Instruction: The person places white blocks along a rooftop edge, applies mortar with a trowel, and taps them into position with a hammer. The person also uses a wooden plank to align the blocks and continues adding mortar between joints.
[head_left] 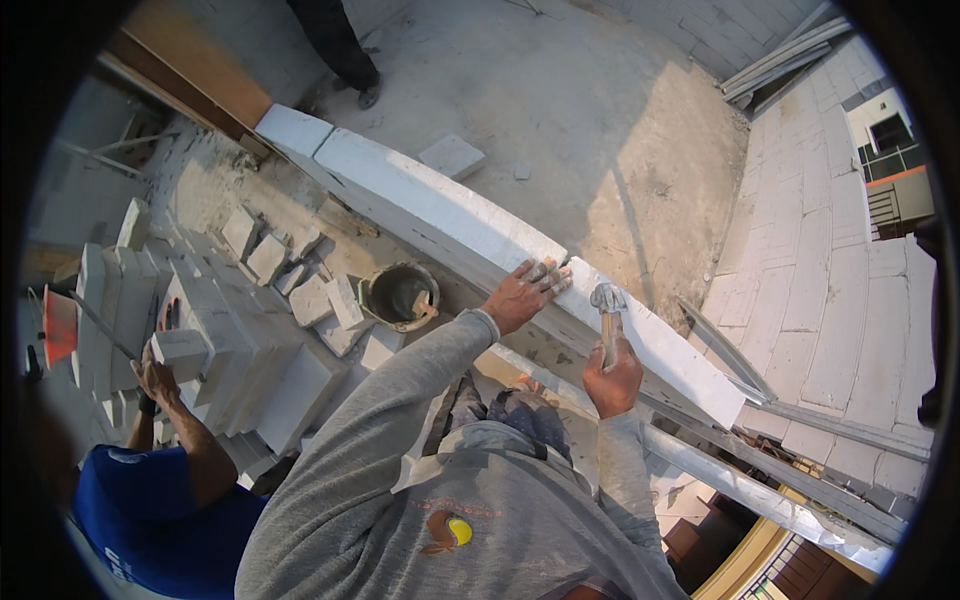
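A row of white wall blocks runs diagonally across the view. My left hand lies palm down at the joint between a long block and the block to its right, fingers outstretched and dusty. My right hand is wrapped round the wooden handle of a hammer. Its pale, mortar-coated head is over the right block's top, near the joint; whether it touches cannot be told. A smaller block forms the far left end of the row.
A dark bucket with a wooden-handled tool stands left of my left arm. Broken blocks and stacked blocks lie beyond it. A co-worker in blue handles a block at left; another person's leg shows at the top. A metal rail runs below the wall.
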